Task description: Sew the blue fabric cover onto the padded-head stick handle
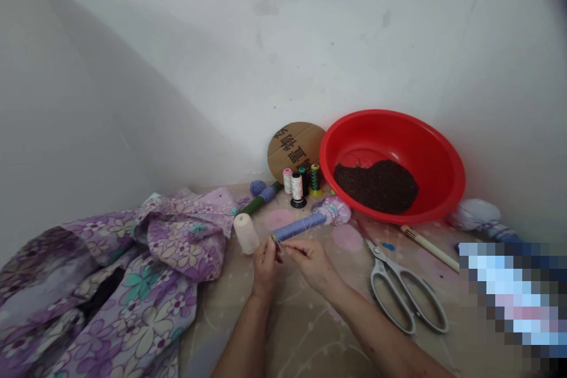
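"Is the left hand (264,257) gripping anything?"

"Yes, its fingers are closing around the near end of the blue-wrapped rod (300,227). The right hand (310,260) is pinching, thumb against forefinger, just beside that end, and what looks like a fine pale thread is running there."

"So where is the rod lying?"

"It's reaching away from the left hand, up and to the right, toward a patterned cloth bundle (337,211). A cream thread cone (246,234) is standing just beyond the left hand."

"And the surface?"

"A patterned table cover (301,342) is spreading beneath everything. Floral fabric (163,301) is heaping up at the left; large scissors (378,253) are lying open at the right. Small spools (296,188) are standing near a cardboard disc (283,156), and a red basin (447,165) holding dark material (376,186) is sitting beside it, all before a pale, smudged wall (266,59)."

"What are you struggling to see?"

"The fingers are hiding the rod's near end, and I can't tell exactly what the right fingertips are holding. A pixelated patch (522,307) is covering the lower right, and the frame is cutting off both forearms and the fabric."
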Demonstrator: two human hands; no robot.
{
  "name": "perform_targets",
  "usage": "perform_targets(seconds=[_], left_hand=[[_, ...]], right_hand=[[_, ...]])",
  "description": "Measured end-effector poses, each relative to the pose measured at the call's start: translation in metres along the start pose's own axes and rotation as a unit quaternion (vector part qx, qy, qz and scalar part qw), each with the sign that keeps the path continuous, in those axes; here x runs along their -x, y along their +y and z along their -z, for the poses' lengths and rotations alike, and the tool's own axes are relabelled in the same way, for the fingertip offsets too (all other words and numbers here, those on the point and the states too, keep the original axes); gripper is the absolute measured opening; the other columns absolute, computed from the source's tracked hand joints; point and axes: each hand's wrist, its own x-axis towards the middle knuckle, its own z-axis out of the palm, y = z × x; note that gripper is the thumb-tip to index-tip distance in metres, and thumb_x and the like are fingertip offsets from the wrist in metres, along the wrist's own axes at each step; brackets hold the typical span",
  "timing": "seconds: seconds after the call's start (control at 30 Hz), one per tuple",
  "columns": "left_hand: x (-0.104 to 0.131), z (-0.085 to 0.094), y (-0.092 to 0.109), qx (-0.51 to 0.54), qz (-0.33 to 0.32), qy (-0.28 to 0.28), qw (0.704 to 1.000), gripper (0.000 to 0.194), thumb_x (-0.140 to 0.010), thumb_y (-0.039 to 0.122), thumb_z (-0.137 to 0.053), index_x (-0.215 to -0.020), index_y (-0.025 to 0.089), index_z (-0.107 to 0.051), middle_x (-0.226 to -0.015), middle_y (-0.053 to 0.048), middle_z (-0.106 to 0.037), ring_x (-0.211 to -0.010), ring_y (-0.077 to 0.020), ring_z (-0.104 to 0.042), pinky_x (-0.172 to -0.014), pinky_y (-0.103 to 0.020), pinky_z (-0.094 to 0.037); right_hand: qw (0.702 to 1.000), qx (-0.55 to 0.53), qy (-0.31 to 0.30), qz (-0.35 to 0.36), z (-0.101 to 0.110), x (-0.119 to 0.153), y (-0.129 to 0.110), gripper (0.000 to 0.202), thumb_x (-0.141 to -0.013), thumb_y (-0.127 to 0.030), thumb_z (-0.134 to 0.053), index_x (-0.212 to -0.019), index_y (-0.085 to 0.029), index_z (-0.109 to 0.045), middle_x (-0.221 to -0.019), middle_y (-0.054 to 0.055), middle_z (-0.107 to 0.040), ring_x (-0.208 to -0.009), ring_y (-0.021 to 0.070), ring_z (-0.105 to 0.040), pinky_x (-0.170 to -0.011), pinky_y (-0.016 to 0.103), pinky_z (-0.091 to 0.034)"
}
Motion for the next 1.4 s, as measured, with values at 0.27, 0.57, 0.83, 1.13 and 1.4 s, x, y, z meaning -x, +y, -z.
perform_targets(seconds=[0.27, 0.57, 0.83, 1.13, 1.4], left_hand=[[0.000, -0.002, 0.001, 0.007, -0.006, 0.004, 1.000, 0.035, -0.073, 0.046, -0.042, -0.057, 0.015, -0.048, -0.052, 0.002, -0.041, -0.048, -0.0089, -0.040, -0.045, -0.020, -0.035], [0.001, -0.001, -0.002, 0.001, -0.011, 0.000, 1.000, 0.033, -0.076, 0.042, -0.041, -0.058, 0.015, -0.048, -0.052, 0.002, -0.042, -0.049, -0.0086, -0.040, -0.046, -0.019, -0.034], [0.003, -0.004, 0.001, 0.006, -0.005, 0.008, 1.000, 0.033, -0.071, 0.044, -0.046, -0.057, 0.015, -0.050, -0.050, 0.002, -0.045, -0.047, -0.0091, -0.042, -0.045, -0.020, -0.034], [0.003, -0.004, 0.003, -0.004, -0.008, 0.002, 1.000, 0.034, -0.072, 0.044, -0.045, -0.056, 0.014, -0.051, -0.050, 0.001, -0.047, -0.048, -0.0090, -0.042, -0.046, -0.020, -0.034], [0.002, -0.004, 0.000, -0.008, -0.014, 0.006, 1.000, 0.034, -0.072, 0.044, -0.044, -0.056, 0.015, -0.049, -0.049, 0.002, -0.043, -0.046, -0.0088, -0.041, -0.045, -0.020, -0.035]], right_hand=[[1.000, 0.012, 0.002, -0.019, 0.002, -0.006, -0.001, 0.022, -0.070, -0.018, -0.046, -0.064, -0.018, -0.067, -0.060, -0.001, -0.064, -0.062, 0.0145, -0.057, -0.060, 0.023, -0.043], [0.997, -0.022, 0.056, -0.042, -0.006, -0.005, -0.001, 0.012, -0.068, -0.018, -0.046, -0.065, -0.015, -0.058, -0.053, -0.001, -0.058, -0.051, 0.0106, -0.052, -0.051, 0.020, -0.040], [0.991, 0.016, 0.109, -0.074, -0.014, -0.005, 0.001, 0.009, -0.067, -0.021, -0.048, -0.075, -0.018, -0.049, -0.047, -0.006, -0.049, -0.040, 0.0082, -0.044, -0.039, 0.018, -0.032], [0.990, 0.126, -0.039, -0.054, 0.003, -0.013, -0.016, 0.028, -0.067, -0.009, -0.038, -0.090, -0.020, -0.050, -0.053, -0.005, -0.055, -0.051, 0.0101, -0.049, -0.050, 0.020, -0.033], [0.906, 0.410, 0.026, 0.097, 0.024, -0.022, -0.047, 0.016, -0.075, -0.019, -0.044, -0.080, -0.021, -0.059, -0.083, 0.003, -0.056, -0.081, 0.0151, -0.046, -0.065, 0.025, -0.030]])
